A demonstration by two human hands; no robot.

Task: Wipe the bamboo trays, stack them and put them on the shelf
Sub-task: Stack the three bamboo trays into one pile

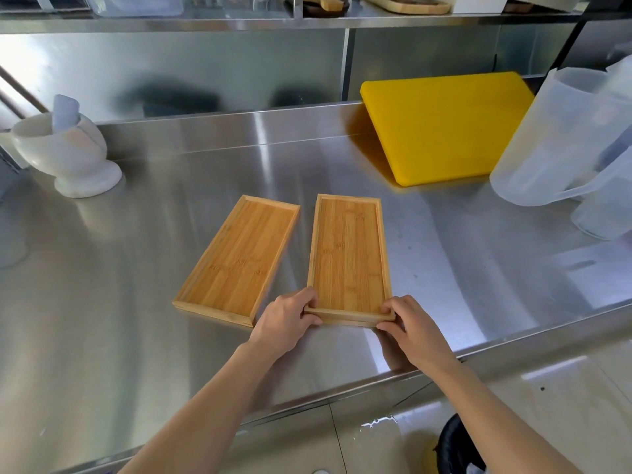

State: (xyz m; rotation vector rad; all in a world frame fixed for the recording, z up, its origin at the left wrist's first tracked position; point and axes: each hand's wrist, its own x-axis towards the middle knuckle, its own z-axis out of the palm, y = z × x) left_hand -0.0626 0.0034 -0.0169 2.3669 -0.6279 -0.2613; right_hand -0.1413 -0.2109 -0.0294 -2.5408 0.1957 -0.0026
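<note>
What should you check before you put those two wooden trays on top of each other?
1. Both hands on the right bamboo tray: ok, left hand and right hand pinch its near corners.
2. Left bamboo tray lies flat, open side up: ok.
3. Trays line up: not ok, the left one is angled.
4. Trays wiped dry: cannot tell, no cloth in view.
5. Steel table bare between the trays: ok.

Three bamboo trays [236,254], one yellow cutting board [444,128], two plastic jugs [554,138], one mortar [65,152]
</note>
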